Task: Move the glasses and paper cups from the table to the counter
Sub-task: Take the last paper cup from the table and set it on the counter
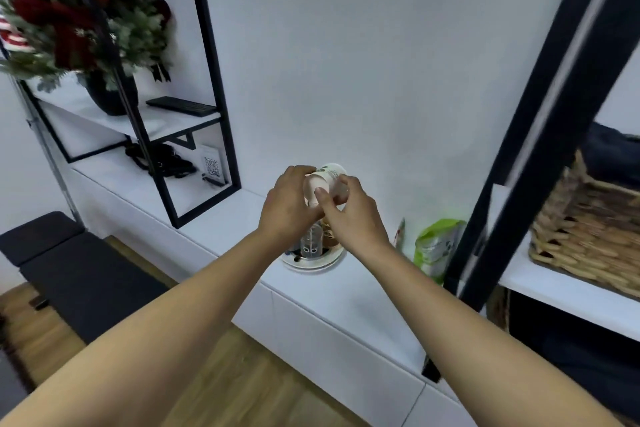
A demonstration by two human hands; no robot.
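While both hands hold the paper cups [327,184] tipped on their side above the round tray [313,262], the step in hand looks like separating or righting them before setting them down on the counter [346,291]. The left hand [289,208] has its grip curled round the base end of the cups, and the right hand [353,218] pinches them with thumb and fingers from the other side. A clear glass [311,243] already stands on the tray, directly below the hands, with something brownish just behind it that is too hidden to name. A green packet [438,246] stands on the counter to the right of the tray, near a black frame post [540,135].

To do this well, I judge the cups should be turned upright before they come down, then lowered onto a bare part of the tray or the counter just beside it, away from the glass so nothing gets knocked. A light hold matters, since paper walls crush easily.
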